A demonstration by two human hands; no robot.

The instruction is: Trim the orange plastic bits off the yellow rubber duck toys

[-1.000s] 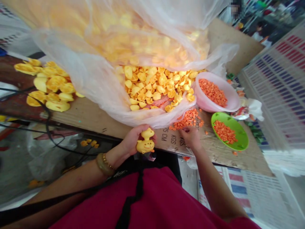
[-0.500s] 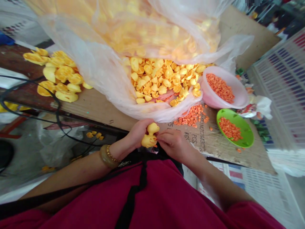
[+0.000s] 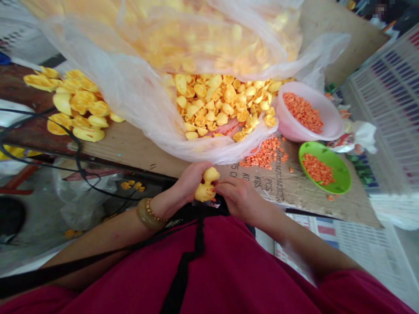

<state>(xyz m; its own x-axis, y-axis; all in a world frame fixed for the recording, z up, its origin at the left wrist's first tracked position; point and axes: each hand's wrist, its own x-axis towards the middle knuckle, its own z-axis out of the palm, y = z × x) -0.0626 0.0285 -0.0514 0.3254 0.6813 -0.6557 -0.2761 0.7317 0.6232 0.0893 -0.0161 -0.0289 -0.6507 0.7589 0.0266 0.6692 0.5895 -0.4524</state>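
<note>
Prominently, a large translucent plastic bag (image 3: 131, 96) spreads across the top of the frame, its mouth open toward the center on yellow half-shell pieces (image 3: 219, 102). Beneath it lies a cardboard sheet (image 3: 137, 150) printed with dark lettering, covering much of the work surface. A worker's magenta shirt (image 3: 245, 270) fills the bottom of the frame, while a pale slatted crate (image 3: 389, 83) stands at upper right. Farther left, a cluster of yellow shells (image 3: 81, 102) rests at the edge of the cardboard, near a looping black cable (image 3: 79, 152). A pink bowl (image 3: 332, 120) sits right of center, just beside a smaller green dish (image 3: 340, 179); both hold small orange pieces. At the center of the frame, just below the bag's near edge, the left hand (image 3: 190, 181), with a bangle (image 3: 144, 213) and a gold-colored bracelet (image 3: 153, 211) at its wrist, is wrapped around a yellow duck toy (image 3: 205, 192). The right hand (image 3: 242, 196) meets the toy's right side with fingers drawn together; whether they pinch anything cannot be told. Smallest of all, loose orange bits (image 3: 263, 153) lie heaped on the cardboard between bag and dish.
</note>
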